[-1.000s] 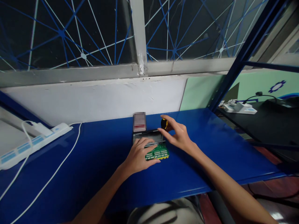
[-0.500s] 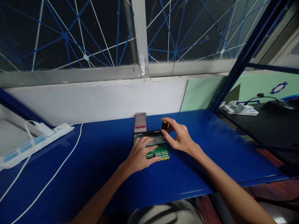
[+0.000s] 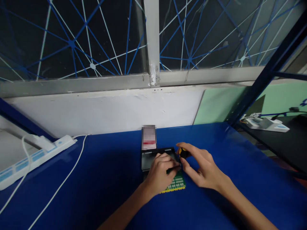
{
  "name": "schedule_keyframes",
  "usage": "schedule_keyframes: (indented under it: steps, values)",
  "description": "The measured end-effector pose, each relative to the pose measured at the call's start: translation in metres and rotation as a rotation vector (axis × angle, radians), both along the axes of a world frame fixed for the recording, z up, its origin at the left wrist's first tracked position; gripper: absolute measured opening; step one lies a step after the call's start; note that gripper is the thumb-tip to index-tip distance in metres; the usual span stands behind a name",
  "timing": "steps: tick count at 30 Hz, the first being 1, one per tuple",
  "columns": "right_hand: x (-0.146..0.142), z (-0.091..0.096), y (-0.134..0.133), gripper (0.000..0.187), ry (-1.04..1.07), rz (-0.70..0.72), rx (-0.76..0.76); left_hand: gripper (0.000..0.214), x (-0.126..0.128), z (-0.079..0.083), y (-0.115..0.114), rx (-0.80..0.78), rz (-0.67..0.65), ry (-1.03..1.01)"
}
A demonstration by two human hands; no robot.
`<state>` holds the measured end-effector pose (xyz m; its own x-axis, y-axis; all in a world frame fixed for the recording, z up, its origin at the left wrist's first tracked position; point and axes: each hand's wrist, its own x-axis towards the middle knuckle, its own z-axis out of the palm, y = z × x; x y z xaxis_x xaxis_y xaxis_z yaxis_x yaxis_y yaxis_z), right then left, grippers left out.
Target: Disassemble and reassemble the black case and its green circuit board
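Note:
A screwdriver with a short black and yellow handle is held by its handle between the thumb and fingers of my right hand. My left hand has its thumb and fingers drawn together close to the screwdriver's lower end. Whether they pinch the shaft or something small cannot be made out. Below that hand lies a green circuit board with a yellow front edge, partly covered by it. Directly behind the board is a shallow black case, its middle hidden by my fingers.
A blurred-out card or box with a red band stands behind the case. On the left, a white power strip and white cable lie on the blue tabletop. A pale wall borders the table's back.
My left hand has gone from spread over the board to fingers closed by the screwdriver. The screwdriver has shifted off the board's back edge and now leans. The view has shifted too.

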<state>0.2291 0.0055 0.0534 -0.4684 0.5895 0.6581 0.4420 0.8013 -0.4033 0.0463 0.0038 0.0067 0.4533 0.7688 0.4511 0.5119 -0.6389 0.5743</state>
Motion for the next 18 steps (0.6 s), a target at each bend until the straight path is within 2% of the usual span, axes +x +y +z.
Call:
schedule_keyframes:
  steps: [5, 9, 13, 18]
  values:
    - [0.003, -0.001, 0.002, 0.049, 0.023, -0.056, -0.011, 0.013, -0.007, -0.005, -0.002, -0.05, -0.007, 0.022]
    - [0.007, -0.005, 0.004, 0.05, 0.136, -0.118, -0.068, 0.014, -0.011, -0.005, -0.002, -0.074, -0.015, 0.037]
    - [0.008, -0.005, 0.007, 0.049, 0.297, -0.101, -0.171, 0.009, -0.011, -0.005, -0.001, -0.075, 0.019, 0.008]
    - [0.008, -0.006, 0.011, 0.049, 0.394, -0.088, -0.238, 0.011, -0.012, -0.007, 0.0, -0.078, 0.049, -0.022]
